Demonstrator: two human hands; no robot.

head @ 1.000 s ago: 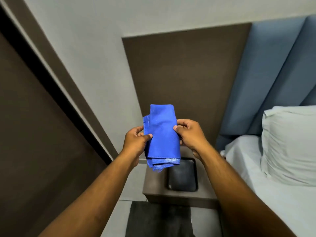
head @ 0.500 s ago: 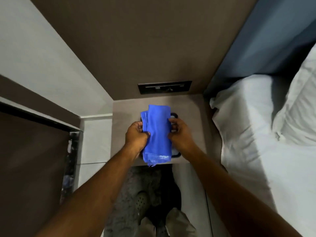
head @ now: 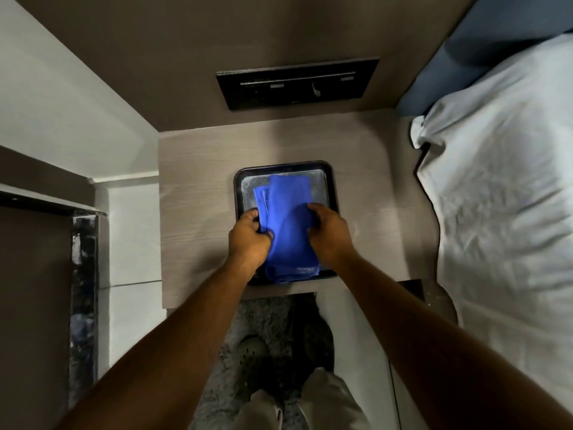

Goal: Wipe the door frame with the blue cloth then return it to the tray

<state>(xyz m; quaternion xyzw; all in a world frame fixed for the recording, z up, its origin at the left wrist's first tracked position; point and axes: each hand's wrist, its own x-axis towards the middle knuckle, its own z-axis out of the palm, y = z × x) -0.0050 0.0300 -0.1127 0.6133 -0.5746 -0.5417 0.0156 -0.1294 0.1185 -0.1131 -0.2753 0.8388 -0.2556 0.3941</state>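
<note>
my left hand (head: 249, 240) and my right hand (head: 330, 232) lower the folded blue cloth (head: 286, 225) into the tray (head: 329, 187); each hand pinches one long side of the cloth, fingers curled closed on the fabric; the cloth lies lengthwise in the tray, its far end on the tray floor, its near end draped over the tray's near rim; the tray sits on the bedside table (head: 198, 187), toward the table's near edge and about midway between its left and right edges; step in hand, as i judge it: the return of the cloth, the last part of the task, nearly complete; the next move calls for pushing the near end back inside the rim, then loosening both grips and lifting my hands clear without dragging the cloth along; count: one blue cloth, one tray, two hands, one table; a bed (head: 502, 212) lies beside the table's right edge.
</note>
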